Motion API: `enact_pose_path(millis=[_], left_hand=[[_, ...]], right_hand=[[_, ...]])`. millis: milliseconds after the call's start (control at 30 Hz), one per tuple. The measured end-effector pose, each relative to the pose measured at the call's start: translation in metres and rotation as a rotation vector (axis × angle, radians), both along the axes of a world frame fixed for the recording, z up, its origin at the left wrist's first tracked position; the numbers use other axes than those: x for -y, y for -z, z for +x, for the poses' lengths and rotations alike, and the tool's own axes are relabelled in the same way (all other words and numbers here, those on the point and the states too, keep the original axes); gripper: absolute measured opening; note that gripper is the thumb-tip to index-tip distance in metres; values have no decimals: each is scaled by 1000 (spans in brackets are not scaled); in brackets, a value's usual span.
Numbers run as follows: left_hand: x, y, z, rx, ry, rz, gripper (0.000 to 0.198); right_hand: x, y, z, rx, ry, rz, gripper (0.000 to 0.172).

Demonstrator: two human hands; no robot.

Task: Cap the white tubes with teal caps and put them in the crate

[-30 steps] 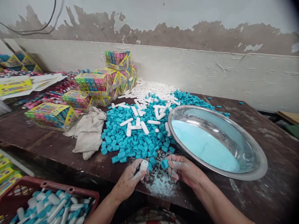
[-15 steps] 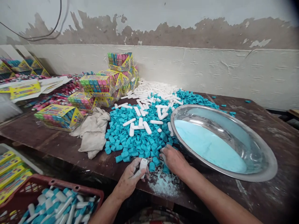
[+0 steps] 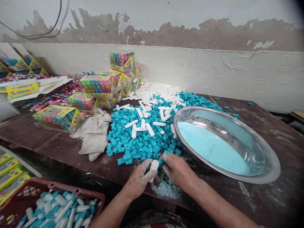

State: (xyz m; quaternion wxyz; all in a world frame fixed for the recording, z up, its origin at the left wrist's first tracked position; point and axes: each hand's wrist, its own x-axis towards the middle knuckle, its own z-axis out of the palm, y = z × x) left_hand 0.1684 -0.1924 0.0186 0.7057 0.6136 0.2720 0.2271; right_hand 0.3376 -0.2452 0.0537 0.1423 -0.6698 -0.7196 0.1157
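Observation:
My left hand [image 3: 139,177] is closed around a small white plastic tube [image 3: 154,165], its mouth tilted up and to the right. Close beside that mouth, my right hand [image 3: 179,171] pinches a blue cap [image 3: 161,162], partly hidden by the fingers. Whether cap and tube touch, I cannot tell. Just beyond both hands spreads a heap of blue caps [image 3: 133,144], with several white tubes [image 3: 149,129] lying on top. Pale blue powder [image 3: 166,189] is scattered on the table under my hands.
On the right a steel basin [image 3: 273,169] holds light blue powder [image 3: 211,148]. A grey cloth [image 3: 93,136] and packed display boxes [image 3: 58,117] lie left on the brown table [image 3: 268,199]. At lower left, a red crate [image 3: 95,193] contains capped tubes [image 3: 63,209].
My right hand has come from the edge of the cap heap toward my left hand, bringing a blue cap. My left hand has shifted slightly right with the tube, which now leans more.

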Motion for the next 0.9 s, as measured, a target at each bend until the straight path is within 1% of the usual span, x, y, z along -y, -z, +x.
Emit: enact_pose_path(millis=[133,200,267,333,400,467,533,600,700,800,900], left_hand=[[3,7,5,213,25,-286,30],[4,8,5,273,36,-386,33],[5,8,6,283,35,-414,34],[4,6,5,277,35,-393,35],[4,4,3,237,49,-299,33],[3,-1,-1,147,73,-148,29],[3,-7,-5,19,88,30,25],[3,-14,-9,-97,113,192,20],[3,-23,-10,-196,203,351,16],[4,-24,-7,-262,291,459,18],[6,-17,-2,-378,322,663,19]], right_hand=[[9,8,2,-185,-25,230,11],[12,10,2,-222,-45,297,13],[14,9,1,-220,-59,322,15],[15,8,1,-222,-85,339,17],[16,6,3,-263,-110,352,18],[18,2,6,-339,-98,323,15],[20,-5,10,-435,-60,213,13],[24,-13,14,-526,-39,50,12],[28,-21,17,-647,-37,-155,12],[30,-18,19,-781,-8,-308,11],[31,-7,22,-884,38,-431,13]])
